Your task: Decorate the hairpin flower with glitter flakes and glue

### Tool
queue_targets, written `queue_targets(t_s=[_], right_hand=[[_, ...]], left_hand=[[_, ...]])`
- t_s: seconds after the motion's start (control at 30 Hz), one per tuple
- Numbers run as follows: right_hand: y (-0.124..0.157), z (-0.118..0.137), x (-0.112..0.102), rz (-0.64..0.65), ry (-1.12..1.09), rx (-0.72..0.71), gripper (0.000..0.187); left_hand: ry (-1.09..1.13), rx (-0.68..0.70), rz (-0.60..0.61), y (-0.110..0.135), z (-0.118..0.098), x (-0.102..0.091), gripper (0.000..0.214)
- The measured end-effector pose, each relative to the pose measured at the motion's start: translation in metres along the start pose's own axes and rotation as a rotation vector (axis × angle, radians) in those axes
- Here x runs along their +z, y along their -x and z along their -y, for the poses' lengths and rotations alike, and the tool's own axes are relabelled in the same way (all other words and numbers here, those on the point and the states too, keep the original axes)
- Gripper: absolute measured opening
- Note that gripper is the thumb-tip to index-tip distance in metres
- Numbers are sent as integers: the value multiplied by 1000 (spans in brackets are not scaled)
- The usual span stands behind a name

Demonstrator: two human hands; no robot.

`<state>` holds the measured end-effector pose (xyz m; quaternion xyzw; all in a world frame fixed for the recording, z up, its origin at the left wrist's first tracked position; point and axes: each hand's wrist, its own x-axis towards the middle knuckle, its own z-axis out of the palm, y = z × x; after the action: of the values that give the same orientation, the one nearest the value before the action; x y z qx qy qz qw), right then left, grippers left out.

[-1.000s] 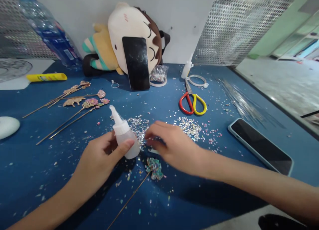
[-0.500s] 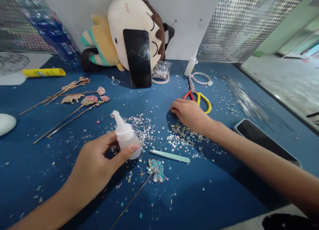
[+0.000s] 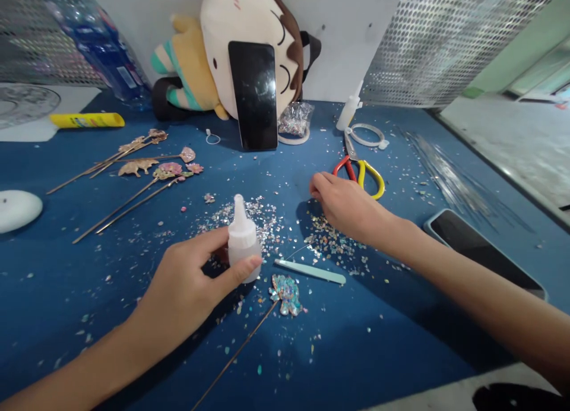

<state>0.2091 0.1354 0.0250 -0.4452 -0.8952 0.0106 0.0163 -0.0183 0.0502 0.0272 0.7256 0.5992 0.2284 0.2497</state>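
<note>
My left hand (image 3: 191, 286) is wrapped round a small white squeeze bottle (image 3: 243, 239) with a pointed nozzle, held upright over the table. To the bottle's right lie mint-green tweezers (image 3: 310, 271). Just below them is a hairpin (image 3: 286, 294) with a glittery blue-green head, its thin stem running toward the near edge. My right hand (image 3: 345, 203) rests on the table with its fingers curled together; whatever is in them is hidden. Beside it are scissors (image 3: 358, 167) with one red and one yellow handle. Shiny flakes (image 3: 332, 236) lie scattered around and under both hands.
Several decorated hairpins (image 3: 149, 170) lie at left by a yellow tube (image 3: 87, 120) and a white rounded object (image 3: 20, 211). A black phone (image 3: 255, 96) leans on a plush toy (image 3: 249, 19). At right are another phone (image 3: 481, 244) and thin wires (image 3: 449, 173).
The bottle in my left hand has moved slightly right and gone from tilted to upright. My right hand stays by the scissors. The whole view has shifted a little.
</note>
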Motion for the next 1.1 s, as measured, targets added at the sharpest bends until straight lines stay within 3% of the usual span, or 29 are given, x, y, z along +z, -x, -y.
queue_targets(t_s=[0.23,0.4,0.87,1.1], right_hand=[[46,38,-7,-63,-416,-9,8],[61,60,-2,-18,-574,-77,12],[64,66,8,-5,-564,-254,19],[63,64,10,-12,-556,-272,20]], left_hand=[[-96,69,52,2,1,0,31],[-146,124,55,3,2,4,29],[-210,140,28,4,2,6,32],[-227,158,13,4,4,7,33]])
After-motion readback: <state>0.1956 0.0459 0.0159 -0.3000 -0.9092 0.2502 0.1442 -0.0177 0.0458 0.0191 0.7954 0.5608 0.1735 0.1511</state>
